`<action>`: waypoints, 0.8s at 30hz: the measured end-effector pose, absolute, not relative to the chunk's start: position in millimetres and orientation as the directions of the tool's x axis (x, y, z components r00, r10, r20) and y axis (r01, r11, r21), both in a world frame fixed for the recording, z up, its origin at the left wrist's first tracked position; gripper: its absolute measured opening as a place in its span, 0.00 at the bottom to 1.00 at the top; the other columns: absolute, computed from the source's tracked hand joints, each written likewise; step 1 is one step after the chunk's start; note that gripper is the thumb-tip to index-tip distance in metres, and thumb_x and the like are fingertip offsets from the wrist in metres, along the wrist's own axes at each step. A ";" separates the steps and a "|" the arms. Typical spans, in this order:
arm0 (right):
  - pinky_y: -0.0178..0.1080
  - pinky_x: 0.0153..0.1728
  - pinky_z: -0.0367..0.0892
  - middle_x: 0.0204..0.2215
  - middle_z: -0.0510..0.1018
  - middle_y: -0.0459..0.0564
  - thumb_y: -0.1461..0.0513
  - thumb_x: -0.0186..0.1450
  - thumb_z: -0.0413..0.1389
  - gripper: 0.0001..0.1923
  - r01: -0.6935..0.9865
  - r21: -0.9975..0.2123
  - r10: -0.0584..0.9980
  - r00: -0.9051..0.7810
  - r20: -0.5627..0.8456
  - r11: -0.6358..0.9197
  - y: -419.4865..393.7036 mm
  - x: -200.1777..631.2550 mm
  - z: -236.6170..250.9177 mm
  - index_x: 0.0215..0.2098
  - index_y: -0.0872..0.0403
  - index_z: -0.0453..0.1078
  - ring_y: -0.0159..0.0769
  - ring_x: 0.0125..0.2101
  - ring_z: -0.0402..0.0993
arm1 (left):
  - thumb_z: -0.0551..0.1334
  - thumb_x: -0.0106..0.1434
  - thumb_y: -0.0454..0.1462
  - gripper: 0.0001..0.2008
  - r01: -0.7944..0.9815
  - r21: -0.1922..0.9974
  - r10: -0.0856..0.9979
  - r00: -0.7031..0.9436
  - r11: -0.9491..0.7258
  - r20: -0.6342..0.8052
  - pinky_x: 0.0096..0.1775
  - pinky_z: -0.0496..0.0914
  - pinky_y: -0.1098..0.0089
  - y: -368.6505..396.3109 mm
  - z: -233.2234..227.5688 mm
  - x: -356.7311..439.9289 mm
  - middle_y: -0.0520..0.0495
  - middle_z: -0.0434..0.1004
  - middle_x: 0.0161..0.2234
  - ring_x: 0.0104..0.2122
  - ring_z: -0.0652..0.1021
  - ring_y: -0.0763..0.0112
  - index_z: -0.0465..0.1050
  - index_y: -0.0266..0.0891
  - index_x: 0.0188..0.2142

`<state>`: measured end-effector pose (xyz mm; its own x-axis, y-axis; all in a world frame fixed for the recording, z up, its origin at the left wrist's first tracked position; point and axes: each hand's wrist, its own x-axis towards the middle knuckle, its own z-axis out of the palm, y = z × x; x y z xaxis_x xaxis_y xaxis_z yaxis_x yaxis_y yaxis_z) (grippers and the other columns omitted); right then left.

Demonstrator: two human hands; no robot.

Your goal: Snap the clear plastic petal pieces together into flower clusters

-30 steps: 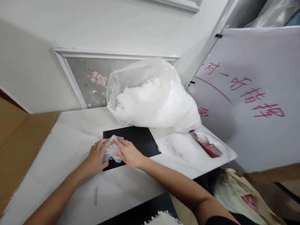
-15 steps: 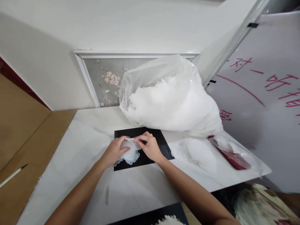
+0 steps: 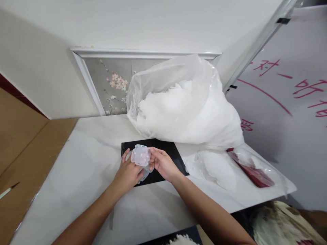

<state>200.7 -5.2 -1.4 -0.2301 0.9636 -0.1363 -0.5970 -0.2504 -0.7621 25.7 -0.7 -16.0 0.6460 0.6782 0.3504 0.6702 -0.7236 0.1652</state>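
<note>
My right hand (image 3: 163,164) pinches one flat translucent plastic piece (image 3: 141,156) by its right edge. The piece has rounded, notched corners and small slots, and it is held up facing me. Behind and below it, my left hand (image 3: 129,173) curves around a cluster of joined translucent plastic pieces (image 3: 145,174), thumb on the near side and a finger on the far side. The raised piece and my hands hide most of the cluster. Both hands are above a black mat (image 3: 163,175) on the white marbled table (image 3: 84,160).
A big clear bag (image 3: 189,109) full of white pieces lies against the wall behind the mat. To the right are a loose stack of white sheets (image 3: 217,170) and a dark red packet in plastic (image 3: 255,172). A thin brush or pen (image 3: 9,190) lies on brown cardboard at left.
My right hand has lifted a flat piece off the cluster and turned its face toward me. My left hand's fingers have spread around the cluster. The view has shifted slightly.
</note>
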 end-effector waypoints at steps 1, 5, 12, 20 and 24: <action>0.30 0.18 0.65 0.22 0.75 0.44 0.50 0.54 0.67 0.19 -0.607 -0.754 0.962 -0.239 -0.130 -0.252 -5.9 201.3 0.4 0.35 0.56 0.76 0.29 0.21 0.69 | 0.60 0.59 0.30 0.16 0.656 0.152 0.661 0.664 -0.739 0.348 0.63 0.48 0.44 -1.7 -17.3 27.3 0.43 0.81 0.47 0.51 0.75 0.51 0.77 0.43 0.45; 0.30 0.18 0.66 0.24 0.76 0.46 0.50 0.55 0.67 0.19 -0.630 -0.731 0.959 -0.253 -0.128 -0.263 -6.5 203.9 3.7 0.35 0.56 0.76 0.30 0.23 0.71 | 0.59 0.56 0.26 0.19 0.651 0.178 0.664 0.652 -0.738 0.365 0.64 0.40 0.41 -7.9 -19.1 31.0 0.46 0.82 0.45 0.51 0.76 0.53 0.78 0.48 0.42; 0.29 0.19 0.67 0.23 0.76 0.44 0.56 0.53 0.69 0.17 -0.621 -0.736 0.957 -0.257 -0.132 -0.268 -4.8 208.8 2.8 0.36 0.56 0.75 0.27 0.21 0.70 | 0.62 0.60 0.36 0.06 0.642 0.472 0.797 0.509 -0.604 0.326 0.64 0.41 0.39 -8.5 -10.8 29.3 0.45 0.81 0.46 0.53 0.74 0.53 0.78 0.46 0.35; 0.30 0.20 0.69 0.22 0.73 0.42 0.59 0.54 0.68 0.15 -0.659 -0.727 0.976 -0.205 -0.075 -0.194 -6.8 213.4 9.6 0.36 0.52 0.71 0.27 0.21 0.68 | 0.63 0.60 0.45 0.12 0.091 0.985 0.987 0.071 -0.149 0.143 0.43 0.73 0.63 3.1 15.7 7.3 0.51 0.79 0.31 0.38 0.80 0.63 0.63 0.43 0.28; 0.31 0.19 0.69 0.22 0.72 0.41 0.57 0.54 0.68 0.16 -0.628 -0.756 0.979 -0.188 -0.082 -0.184 -7.3 213.3 10.8 0.36 0.51 0.70 0.29 0.22 0.69 | 0.65 0.57 0.44 0.14 -0.219 0.946 0.971 0.074 0.238 -0.227 0.29 0.73 0.69 3.6 31.6 6.6 0.55 0.77 0.29 0.26 0.79 0.68 0.60 0.43 0.32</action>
